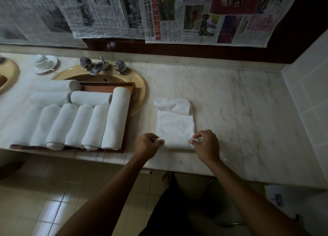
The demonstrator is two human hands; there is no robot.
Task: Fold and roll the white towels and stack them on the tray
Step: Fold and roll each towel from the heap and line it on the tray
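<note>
— Both hands, what are they doing?
— Left hand [148, 143] and right hand [205, 143] each pinch a near corner of the folded towel [174, 127] on the counter [239, 111].
— And the tray [130, 118]?
— Just left, holding rolled towels [79, 122].

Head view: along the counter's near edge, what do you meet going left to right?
Rolled towels on the wooden tray → left hand → folded towel, both hands pinching its near corners → right hand → bare marble counter.
</note>
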